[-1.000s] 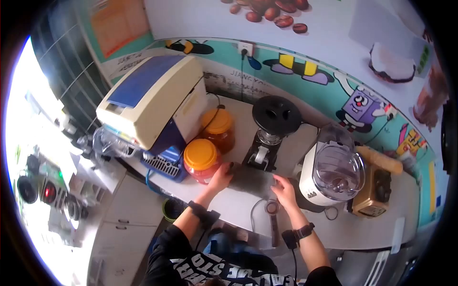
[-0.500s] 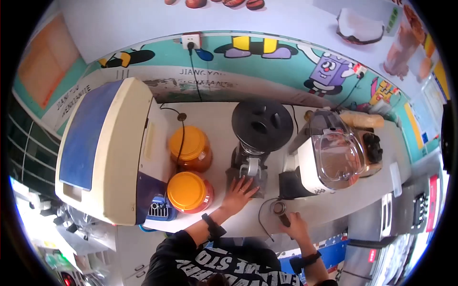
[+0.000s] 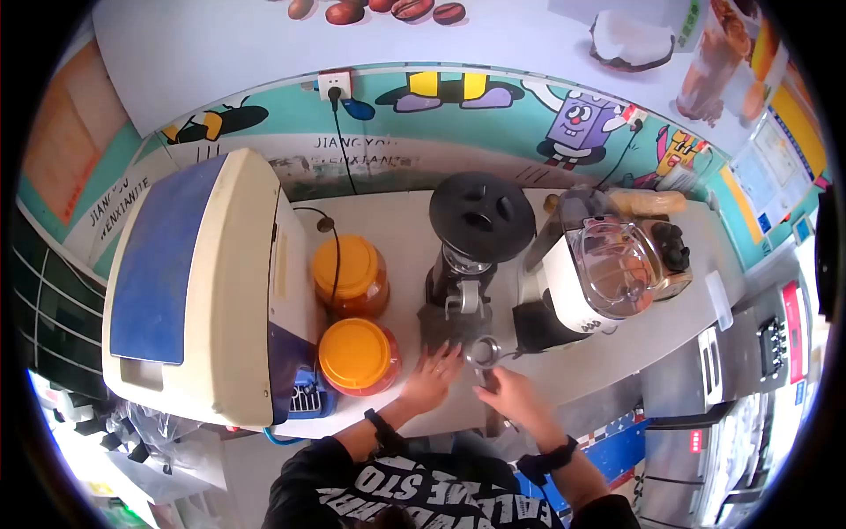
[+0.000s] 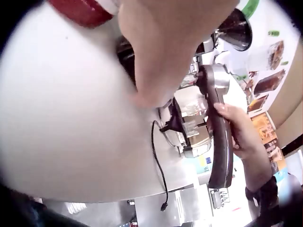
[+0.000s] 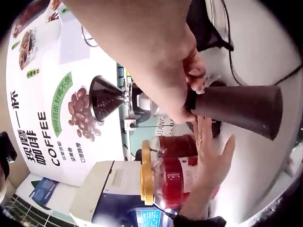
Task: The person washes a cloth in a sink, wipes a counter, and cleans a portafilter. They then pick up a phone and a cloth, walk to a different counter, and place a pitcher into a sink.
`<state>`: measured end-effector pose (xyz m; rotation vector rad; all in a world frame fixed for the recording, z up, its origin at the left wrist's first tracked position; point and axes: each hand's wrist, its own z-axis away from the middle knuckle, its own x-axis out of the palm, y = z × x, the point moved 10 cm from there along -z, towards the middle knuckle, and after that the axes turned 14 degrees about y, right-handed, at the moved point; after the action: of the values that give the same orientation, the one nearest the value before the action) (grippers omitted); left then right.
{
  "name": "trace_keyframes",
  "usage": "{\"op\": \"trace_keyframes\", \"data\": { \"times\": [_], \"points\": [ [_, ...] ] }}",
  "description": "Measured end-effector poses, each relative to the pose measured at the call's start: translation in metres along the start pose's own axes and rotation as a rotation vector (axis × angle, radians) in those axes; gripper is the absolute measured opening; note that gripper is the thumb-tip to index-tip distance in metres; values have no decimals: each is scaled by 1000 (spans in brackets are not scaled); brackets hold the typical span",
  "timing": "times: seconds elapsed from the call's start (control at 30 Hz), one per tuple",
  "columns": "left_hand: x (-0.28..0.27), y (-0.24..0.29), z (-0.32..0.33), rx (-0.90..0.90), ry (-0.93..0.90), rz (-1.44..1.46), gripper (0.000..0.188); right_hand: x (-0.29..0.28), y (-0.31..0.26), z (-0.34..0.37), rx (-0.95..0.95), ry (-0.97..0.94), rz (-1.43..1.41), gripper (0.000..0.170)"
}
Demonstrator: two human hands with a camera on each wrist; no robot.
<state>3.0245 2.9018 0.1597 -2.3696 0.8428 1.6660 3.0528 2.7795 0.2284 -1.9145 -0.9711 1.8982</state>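
Note:
A portafilter (image 3: 484, 353) with a round metal head and dark handle is held up by my right hand (image 3: 518, 397), thumb and fingers near its neck. In the left wrist view its dark handle (image 4: 221, 151) hangs down beside the right hand (image 4: 244, 135); the right wrist view shows the handle (image 5: 241, 106) too. My left hand (image 3: 429, 381) rests with fingers extended at the front of the black coffee grinder's (image 3: 480, 216) grey base (image 3: 441, 324). Left of that hand stands a jar with an orange lid (image 3: 355, 354).
A second orange-lidded jar (image 3: 345, 266) stands behind the first. A large cream and blue machine (image 3: 211, 291) fills the counter's left end. Right of the grinder are a white appliance with a clear container (image 3: 617, 264) and a tan device (image 3: 674, 256). A thin cable lies on the counter.
My right hand has taken hold of the portafilter and lifted it leftward, towards the grinder. My left hand has moved from the grey mat's edge to the grinder's front. The head view has turned.

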Motion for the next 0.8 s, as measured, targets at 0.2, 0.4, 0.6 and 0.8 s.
{"op": "trace_keyframes", "data": {
  "times": [0.2,0.4,0.6,0.8],
  "points": [
    [-4,21,63,-64,-137,88,58,67,18,-25,47,119,81,48],
    [-22,39,112,-130,-64,321,56,90,34,-23,97,156,37,51],
    [-50,93,63,115,-103,513,48,36,27,16,140,140,-179,41],
    [-63,199,-18,373,-22,740,25,-83,30,126,-152,126,-510,20]
  ]
}}
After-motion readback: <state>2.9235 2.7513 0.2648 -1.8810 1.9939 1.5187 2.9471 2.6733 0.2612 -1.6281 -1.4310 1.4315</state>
